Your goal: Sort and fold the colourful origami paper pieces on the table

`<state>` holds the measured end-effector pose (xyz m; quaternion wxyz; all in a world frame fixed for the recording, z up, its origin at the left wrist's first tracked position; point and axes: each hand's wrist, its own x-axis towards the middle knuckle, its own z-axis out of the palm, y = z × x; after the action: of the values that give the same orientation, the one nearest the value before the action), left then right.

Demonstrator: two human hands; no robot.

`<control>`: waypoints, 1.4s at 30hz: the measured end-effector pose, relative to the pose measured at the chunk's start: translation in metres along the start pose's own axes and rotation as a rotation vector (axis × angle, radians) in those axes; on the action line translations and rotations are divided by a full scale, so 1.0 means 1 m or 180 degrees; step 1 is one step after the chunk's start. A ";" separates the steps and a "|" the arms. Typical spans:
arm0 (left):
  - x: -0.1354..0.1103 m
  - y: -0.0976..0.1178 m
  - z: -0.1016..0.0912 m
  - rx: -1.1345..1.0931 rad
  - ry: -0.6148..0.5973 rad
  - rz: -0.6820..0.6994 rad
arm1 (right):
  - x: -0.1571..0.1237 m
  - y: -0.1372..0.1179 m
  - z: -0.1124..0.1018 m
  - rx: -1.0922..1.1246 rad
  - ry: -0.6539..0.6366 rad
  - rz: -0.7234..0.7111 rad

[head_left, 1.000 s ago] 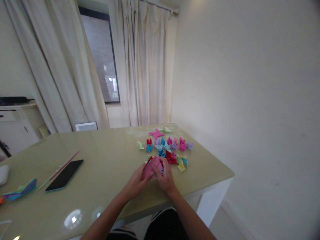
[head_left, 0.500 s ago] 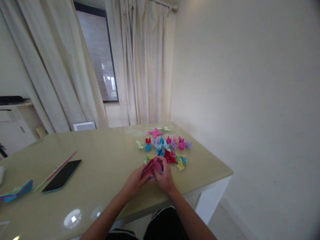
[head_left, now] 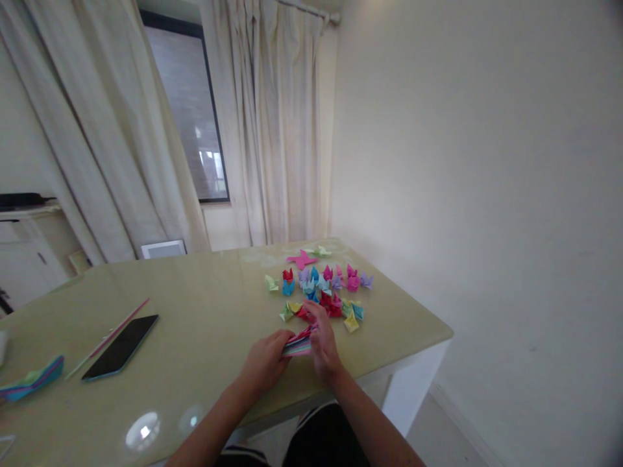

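Note:
Between my hands, above the near edge of the table, is a stack of coloured paper [head_left: 298, 346] in pink, blue and pale green layers, seen edge-on. My left hand [head_left: 267, 360] grips its left side, fingers closed on it. My right hand [head_left: 323, 342] presses against the right side with its fingers together; part of the stack is hidden behind it. Just beyond my hands lie several small folded paper pieces, among them a red one [head_left: 331, 303], a yellow one [head_left: 351, 322] and a blue one [head_left: 288, 285].
A flat pink paper cross shape [head_left: 302, 259] lies at the back of the table [head_left: 209, 305]. To the left are a black phone [head_left: 121, 347], a thin pink and green stick [head_left: 113, 333] and a bundle of coloured paper [head_left: 36, 379]. A wall [head_left: 467, 214] rises on the right.
The stack has turned from showing its pink face to showing its layered edge. My right hand's fingers have straightened along its side.

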<state>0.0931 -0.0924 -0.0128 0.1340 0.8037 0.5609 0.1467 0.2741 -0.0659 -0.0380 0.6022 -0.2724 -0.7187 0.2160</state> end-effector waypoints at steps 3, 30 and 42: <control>0.001 0.005 -0.002 0.0083 -0.0043 -0.0169 | -0.001 -0.003 -0.001 0.0030 -0.0628 -0.0298; -0.015 -0.017 -0.012 -0.0843 -0.0368 0.0131 | -0.004 0.009 0.009 -0.0445 0.0061 0.0402; -0.027 -0.050 -0.029 -0.1187 -0.0334 0.0275 | -0.003 0.011 0.007 -0.0181 -0.0315 0.0633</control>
<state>0.0295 -0.0991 -0.0071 0.3032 0.7948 0.4812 0.2116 0.2686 -0.0597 -0.0487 0.5336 -0.3483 -0.7228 0.2674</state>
